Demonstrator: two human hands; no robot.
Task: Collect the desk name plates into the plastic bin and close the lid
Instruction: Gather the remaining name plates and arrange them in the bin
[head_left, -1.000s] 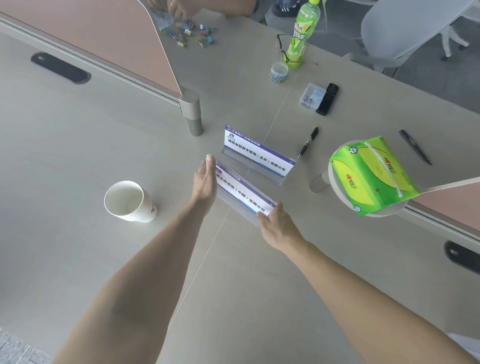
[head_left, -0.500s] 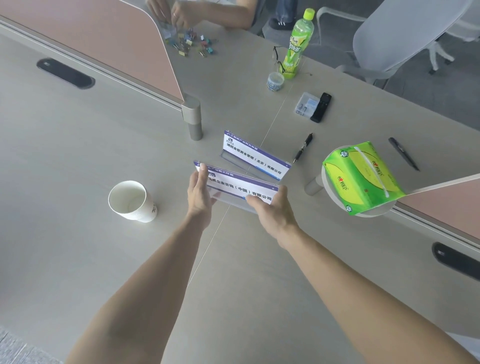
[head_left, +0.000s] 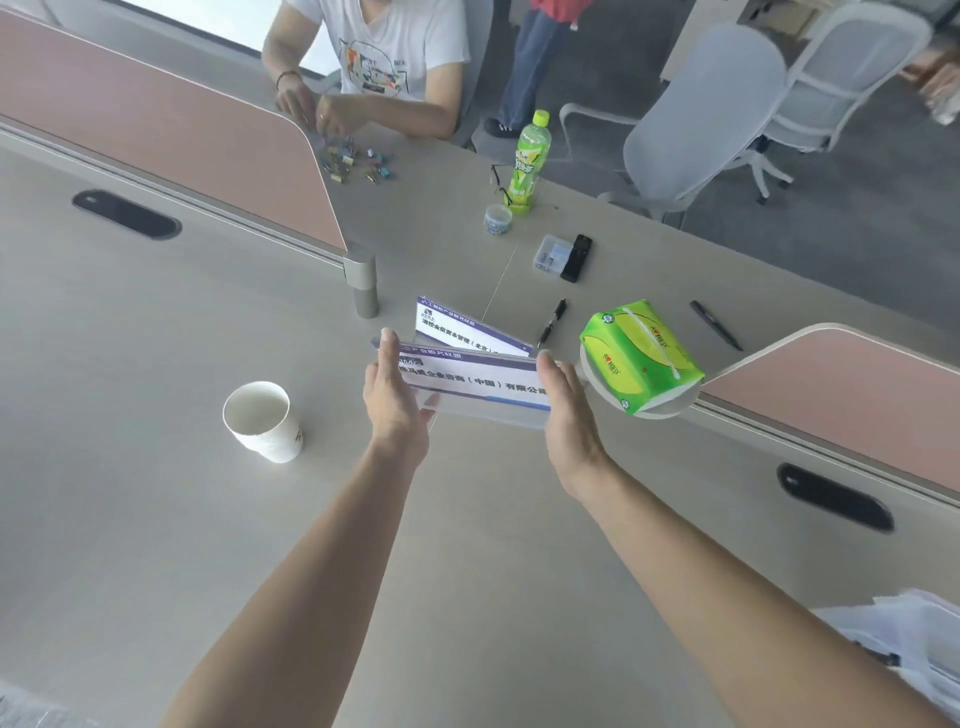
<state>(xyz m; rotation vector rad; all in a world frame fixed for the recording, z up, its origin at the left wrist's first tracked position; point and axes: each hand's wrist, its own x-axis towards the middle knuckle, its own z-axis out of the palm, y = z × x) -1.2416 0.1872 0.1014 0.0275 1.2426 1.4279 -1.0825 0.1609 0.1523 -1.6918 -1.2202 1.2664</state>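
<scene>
A clear acrylic desk name plate (head_left: 470, 382) with a white card and a purple top band is lifted off the desk, held between both palms. My left hand (head_left: 392, 397) presses its left end and my right hand (head_left: 563, 410) presses its right end. A second name plate (head_left: 462, 330) stands on the desk just behind it, partly hidden by the held one. No plastic bin is in view.
A white paper cup (head_left: 262, 421) stands left of my hands. A green tissue pack (head_left: 639, 356) sits to the right on a divider end. Pens (head_left: 551, 322), a black remote (head_left: 576, 258), a green bottle (head_left: 527, 163) and a seated person (head_left: 374, 67) lie beyond. Pink dividers (head_left: 171, 140) flank the desk.
Both hands closed on the nearer name plate's ends and raised it off the desk, turning it level. The view tilted up, revealing the people and chairs beyond.
</scene>
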